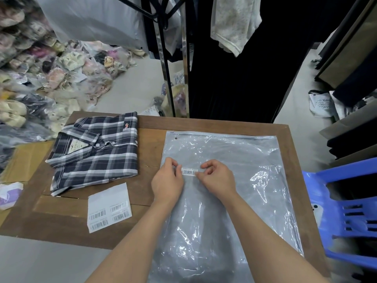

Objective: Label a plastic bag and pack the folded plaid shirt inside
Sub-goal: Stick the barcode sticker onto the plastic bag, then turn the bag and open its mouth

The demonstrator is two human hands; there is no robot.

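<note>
We pinch barcode label (189,172) with left hand (167,180), right hand (217,178) | over clear zip bag (234,160) | navy-white plaid shirt (95,152) folded beside it on table (61,221)

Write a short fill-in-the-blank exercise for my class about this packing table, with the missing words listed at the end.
1. Both hands, left hand and right hand, hold a barcode ____ over the plastic bag.
2. The plaid shirt lies folded to the ____ of the bag.
3. The chair beside the table is ____ in colour.

Missing words: label; left; blue
</note>
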